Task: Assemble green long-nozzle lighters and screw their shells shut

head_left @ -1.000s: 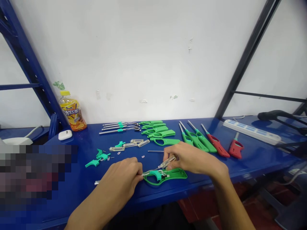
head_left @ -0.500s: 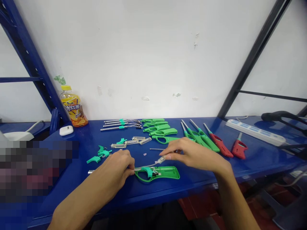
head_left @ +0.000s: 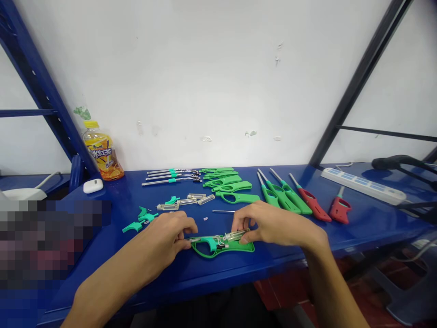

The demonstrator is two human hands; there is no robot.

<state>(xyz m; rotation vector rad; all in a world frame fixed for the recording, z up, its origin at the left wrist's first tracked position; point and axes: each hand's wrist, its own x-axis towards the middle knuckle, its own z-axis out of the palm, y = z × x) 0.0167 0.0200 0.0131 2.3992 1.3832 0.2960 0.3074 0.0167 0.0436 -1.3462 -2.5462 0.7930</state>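
A green half casing of a stick lighter [head_left: 246, 247] lies open side up near the table's front edge. Inside it sit a teal trigger [head_left: 212, 243] and thin wires. My left hand [head_left: 174, 233] pinches the casing's narrow front end, where the metal tube enters; its fingers hide most of the tube. Between the thumb and fingers of my right hand [head_left: 261, 224] is a clear fuel tank [head_left: 235, 235], lying lengthwise over the handle part of the casing. A thin tube and wires at the tank's left end are partly hidden.
Behind the hands lie several clear fuel tanks [head_left: 187, 202], teal triggers [head_left: 147, 217], metal tubes [head_left: 160, 182] and green casings [head_left: 232, 187]. A screwdriver shaft [head_left: 223, 211] pokes out beyond my right hand. Assembled lighters [head_left: 289, 199], a power strip [head_left: 363, 186] and a drink bottle [head_left: 104, 157] stand farther out.
My right hand has brought the fuel tank down and right, from above the casing to its handle part. The tank has turned more level. My left hand keeps its pinch.
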